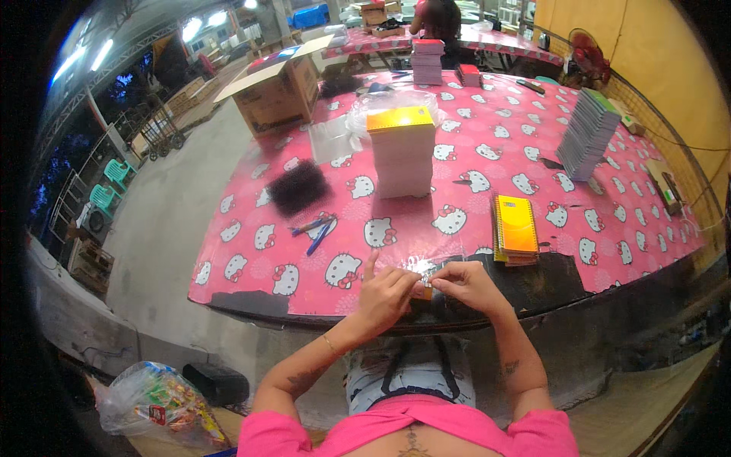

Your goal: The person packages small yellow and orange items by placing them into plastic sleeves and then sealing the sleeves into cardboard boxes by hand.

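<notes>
At the table's near edge my left hand [390, 293] is closed, one finger raised, its fingertips at a small yellow-orange notebook [422, 293] mostly hidden under my hands. My right hand [466, 285] pinches thumb and fingers together at the same notebook's edge; whatever lies between those fingertips is too small to make out. To the right lies a low pile of yellow-orange spiral notebooks [518, 225]. Left of centre rest blue-handled pliers [321, 232] and, behind them, a heap of black binding coils [297, 187]. Ahead rises a tall stack of yellow-covered notebooks [402, 156].
A leaning stack of notebooks [588, 137] stands at the right. Farther back are red-covered stacks [427, 62], an open cardboard box [276, 95] and clear plastic [335, 141]. A person [439, 15] is beyond the patterned table [487, 164]. A red fan [589, 57] stands by the wall.
</notes>
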Motion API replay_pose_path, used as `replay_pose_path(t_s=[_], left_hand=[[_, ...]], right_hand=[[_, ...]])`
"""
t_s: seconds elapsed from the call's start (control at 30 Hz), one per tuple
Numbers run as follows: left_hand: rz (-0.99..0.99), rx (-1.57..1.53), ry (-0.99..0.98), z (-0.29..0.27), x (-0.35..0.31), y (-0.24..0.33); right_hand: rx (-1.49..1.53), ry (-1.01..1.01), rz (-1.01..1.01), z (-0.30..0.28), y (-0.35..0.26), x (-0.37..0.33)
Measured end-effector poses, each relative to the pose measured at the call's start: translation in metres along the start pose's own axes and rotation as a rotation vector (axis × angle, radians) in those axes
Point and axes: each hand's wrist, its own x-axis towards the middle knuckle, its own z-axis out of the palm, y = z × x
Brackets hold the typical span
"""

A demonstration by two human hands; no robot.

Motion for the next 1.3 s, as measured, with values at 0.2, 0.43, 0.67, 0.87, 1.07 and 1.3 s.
replay_pose_path(t_s=[0.2,0.43,0.67,0.87,1.07,1.3], left_hand=[[0.009,0.015,-0.035,-0.003,-0.002,-0.002],[-0.005,0.006,-0.085,-0.009,0.000,0.016],[0.099,-0.371,-0.081,-0.017,0.030,-0.003],[0.164,0.025,0.402,-0.038,0.137,-0.073],[0.113,0.381,0.282,-0.040,0.212,-0.127],[-0.516,-0.299,0.590,-0.022,0.221,-0.164]], right_hand=[[-0.090,-0.034,-0.185,0.001,-0.003,0.004],[-0.383,0.331,-0.191,0.033,-0.006,0.001],[-0.135,0.178,-0.112,0.013,-0.027,-0.017],[-0.861,0.718,-0.273,-0.081,-0.004,-0.023],[-1.190,0.518,-0.037,-0.091,0.034,-0.025],[-0.484,0.652,-0.342,-0.054,0.001,0.013]])
